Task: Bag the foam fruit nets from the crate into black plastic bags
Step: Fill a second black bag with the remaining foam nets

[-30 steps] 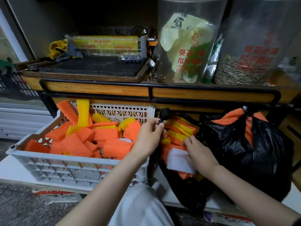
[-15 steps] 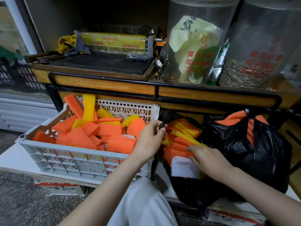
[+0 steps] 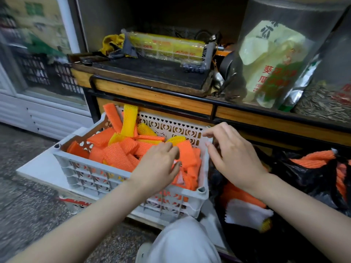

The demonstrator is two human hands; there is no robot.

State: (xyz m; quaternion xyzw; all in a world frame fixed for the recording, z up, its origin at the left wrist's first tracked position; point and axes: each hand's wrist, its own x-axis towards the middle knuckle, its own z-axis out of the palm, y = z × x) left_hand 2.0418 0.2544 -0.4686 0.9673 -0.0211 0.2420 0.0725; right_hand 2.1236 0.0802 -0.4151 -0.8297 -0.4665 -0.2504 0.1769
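red chinese characters stand on the pale packet (image 3: 269,54) inside the clear container (image 3: 281,14) at the upper right of the frame: one line begins 葵, the next 瓜, and the rest is blurred. red print on the yellow box (image 3: 165,46) at upper centre cannot be read.

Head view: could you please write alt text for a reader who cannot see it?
A person's left-hand grip rests on orange foam fruit nets in a white plastic crate, while the open right-hand grip hovers over the crate's right edge, beside a black plastic bag holding more nets.
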